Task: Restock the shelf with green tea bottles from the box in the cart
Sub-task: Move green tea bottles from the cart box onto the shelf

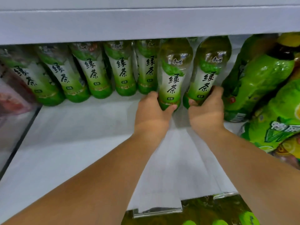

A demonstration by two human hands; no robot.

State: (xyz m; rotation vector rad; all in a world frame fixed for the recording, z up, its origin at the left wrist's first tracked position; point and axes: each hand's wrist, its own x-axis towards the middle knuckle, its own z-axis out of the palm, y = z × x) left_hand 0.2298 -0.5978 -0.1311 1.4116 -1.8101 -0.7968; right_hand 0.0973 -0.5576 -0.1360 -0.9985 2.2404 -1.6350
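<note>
The white shelf board [65, 143] fills most of the view, running from the near edge to the far back, and its near half is bare. Above it, the pale front of the upper shelf [146, 25] spans the whole width and hides the bottle caps. On the right, large bright green bottles [259, 82] of another drink stand packed together. On the far left there is a blurred reddish pack [11, 98] beyond a dark divider [24, 132].

A row of green tea bottles [95, 73], five in all, stands along the far part of the shelf. Their long axes are vertical, their tops are up and their labels face the near side. In this wide view the ones on the left appear to lean left.

Just right of that row and slightly nearer are two more. The left green tea bottle [173, 75] stands close to upright. The right green tea bottle [209, 70] has its top tipped a little to the right. Both labels face the near side. Whether their bases touch the board cannot be told.

The left hand [152, 109] grips the left bottle low down, its thumb curled across the green base. The right hand [207, 108] wraps the lower part of the right bottle, with its fingers round the right side.

A clear label strip [157, 211] edges the near front of the board.
</note>
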